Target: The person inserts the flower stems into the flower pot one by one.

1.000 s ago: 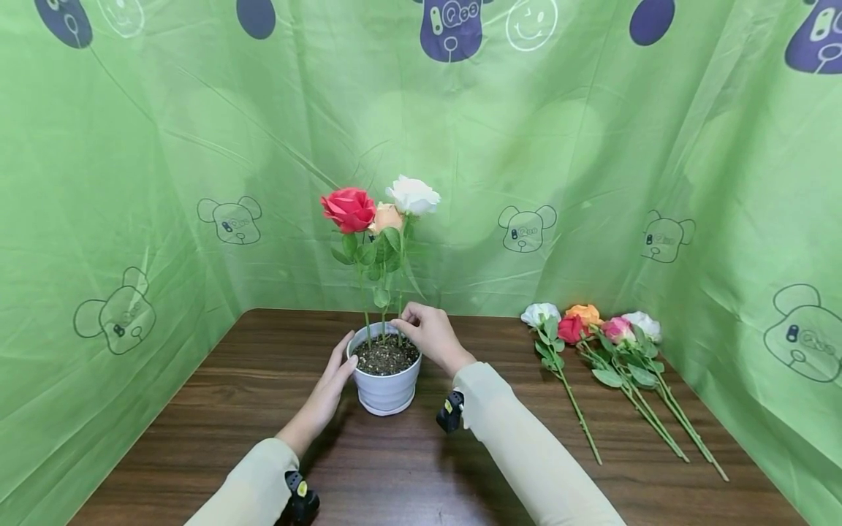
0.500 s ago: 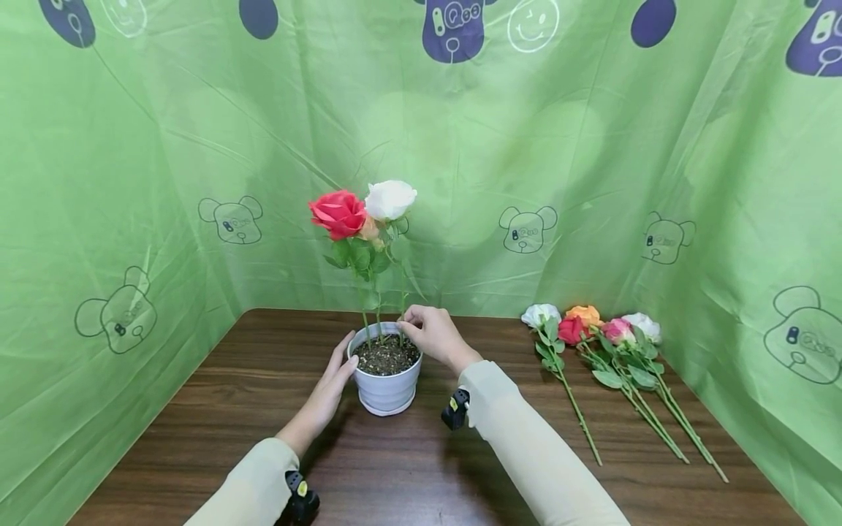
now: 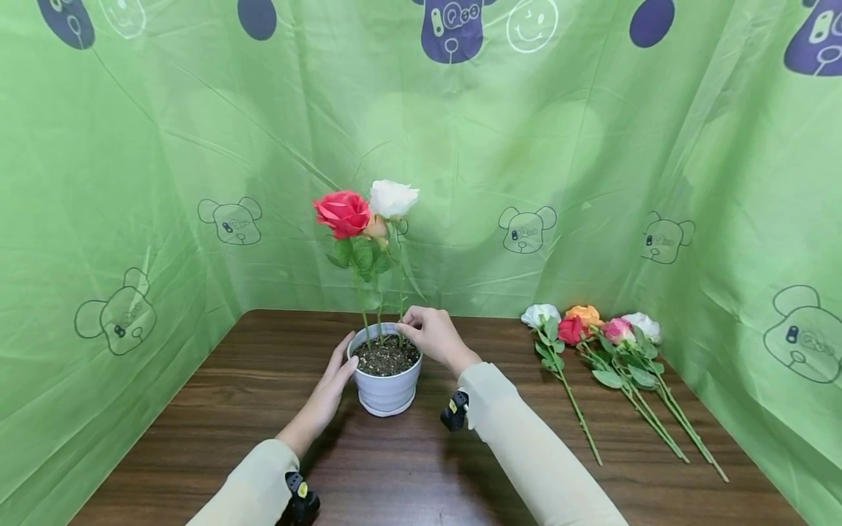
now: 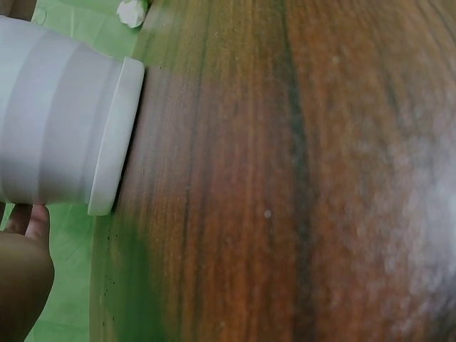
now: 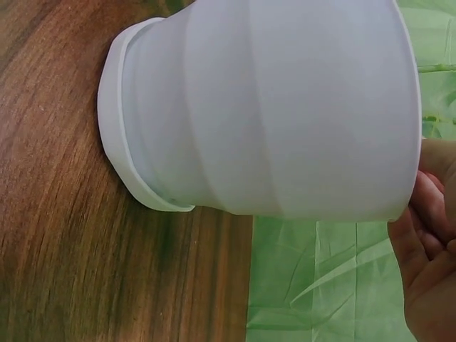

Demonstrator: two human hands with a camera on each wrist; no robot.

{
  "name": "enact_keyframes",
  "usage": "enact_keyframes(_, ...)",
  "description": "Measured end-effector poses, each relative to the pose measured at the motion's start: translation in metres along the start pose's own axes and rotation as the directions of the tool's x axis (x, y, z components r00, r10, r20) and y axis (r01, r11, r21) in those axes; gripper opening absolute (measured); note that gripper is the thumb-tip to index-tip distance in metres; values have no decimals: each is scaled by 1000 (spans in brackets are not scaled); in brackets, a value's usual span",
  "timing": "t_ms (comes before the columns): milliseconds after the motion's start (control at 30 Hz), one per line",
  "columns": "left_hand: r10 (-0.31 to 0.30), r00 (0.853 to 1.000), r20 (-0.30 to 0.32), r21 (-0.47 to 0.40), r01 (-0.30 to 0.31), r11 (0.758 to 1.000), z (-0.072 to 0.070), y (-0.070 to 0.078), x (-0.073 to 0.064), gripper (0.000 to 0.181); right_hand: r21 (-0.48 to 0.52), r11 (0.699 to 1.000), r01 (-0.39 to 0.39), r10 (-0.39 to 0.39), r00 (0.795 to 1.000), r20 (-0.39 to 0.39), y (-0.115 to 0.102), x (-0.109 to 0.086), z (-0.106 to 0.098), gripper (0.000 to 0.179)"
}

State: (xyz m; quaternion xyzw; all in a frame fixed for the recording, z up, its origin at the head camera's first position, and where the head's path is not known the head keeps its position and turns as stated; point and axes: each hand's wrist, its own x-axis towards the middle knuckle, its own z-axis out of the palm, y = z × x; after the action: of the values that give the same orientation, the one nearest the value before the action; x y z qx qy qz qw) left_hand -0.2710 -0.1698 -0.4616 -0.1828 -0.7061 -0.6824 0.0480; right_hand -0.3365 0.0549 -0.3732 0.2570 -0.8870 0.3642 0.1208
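A pale grey-white flowerpot [image 3: 387, 391] full of dark soil [image 3: 387, 356] stands on the table. Rising from the soil are a red rose [image 3: 342, 213], a peach rose [image 3: 376, 229] partly hidden behind the other blooms, and a white rose [image 3: 394, 199]. My left hand [image 3: 332, 372] rests against the pot's left side, thumb near the rim, fingers fairly straight. Over the right rim, my right hand [image 3: 434, 337] pinches the white rose's stem low down, close to the soil. In the right wrist view, the pot [image 5: 306, 107] hides the pinched stem.
To the right, several cut roses lie on the wooden table [image 3: 263, 380]: a single white rose [image 3: 541, 315] apart, then a group with a red rose [image 3: 572, 330], an orange rose [image 3: 584, 315] and a pink rose [image 3: 618, 331]. Green curtain [image 3: 460, 131] encloses the table's back and sides.
The white bloom has shifted left and slightly down, closer to the red one, and now covers more of the peach bloom. My right hand moved slightly right; my left hand stayed put.
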Motion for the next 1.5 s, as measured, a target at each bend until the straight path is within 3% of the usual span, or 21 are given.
enact_keyframes(900, 1, 1000, -6, 3, -1, 1000, 2, 2, -1, 57, 26, 999, -23, 24, 999, -21, -4, 1, -1, 10)
enact_keyframes(1500, -2, 1000, -7, 11, 2, 1000, 1, 2, -2, 57, 56, 998, 26, -27, 1000, 9, -1, -8, -23, 22)
